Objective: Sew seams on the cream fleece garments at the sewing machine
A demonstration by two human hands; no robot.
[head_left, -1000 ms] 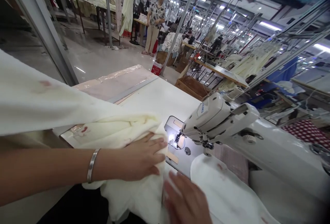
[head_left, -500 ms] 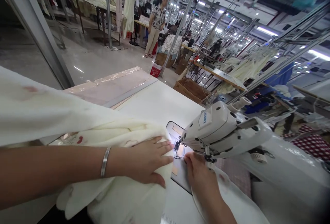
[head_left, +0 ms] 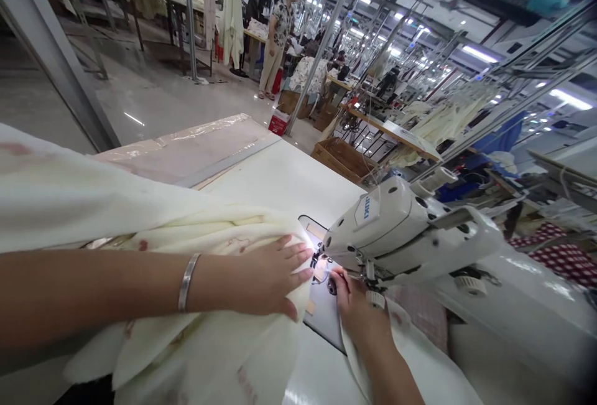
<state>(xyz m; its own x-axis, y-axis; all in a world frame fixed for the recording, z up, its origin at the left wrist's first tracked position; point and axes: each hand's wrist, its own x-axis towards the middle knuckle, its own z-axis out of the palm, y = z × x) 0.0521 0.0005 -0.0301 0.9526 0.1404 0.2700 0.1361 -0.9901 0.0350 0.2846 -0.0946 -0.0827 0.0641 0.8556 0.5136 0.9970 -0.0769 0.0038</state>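
My left hand [head_left: 275,277], a silver bracelet on its wrist, lies flat with fingers spread on cream fabric [head_left: 233,349] that has faint reddish print. Its fingertips reach close to the presser foot [head_left: 317,257] of a white sewing machine [head_left: 387,218]. To the right of the needle area, my right hand [head_left: 361,311] has thumb and forefinger pinched together over the metal plate [head_left: 324,311]. What the pinch holds is too small to make out. Beside those fingertips shows a small dark round part [head_left: 332,285]. More cream fabric [head_left: 420,343] passes beyond my right hand, under the machine arm.
The white tabletop [head_left: 275,175] extends behind the machine, with a taped pinkish board [head_left: 186,150] at its left. A metal post [head_left: 60,56] rises at far left. Beyond are a cardboard box [head_left: 342,159], a red box [head_left: 278,122] and a standing person [head_left: 277,38].
The camera view has shifted slightly. My right fingers have moved a little, and a dark round part now shows beside them. My left hand stays flat on the fabric.
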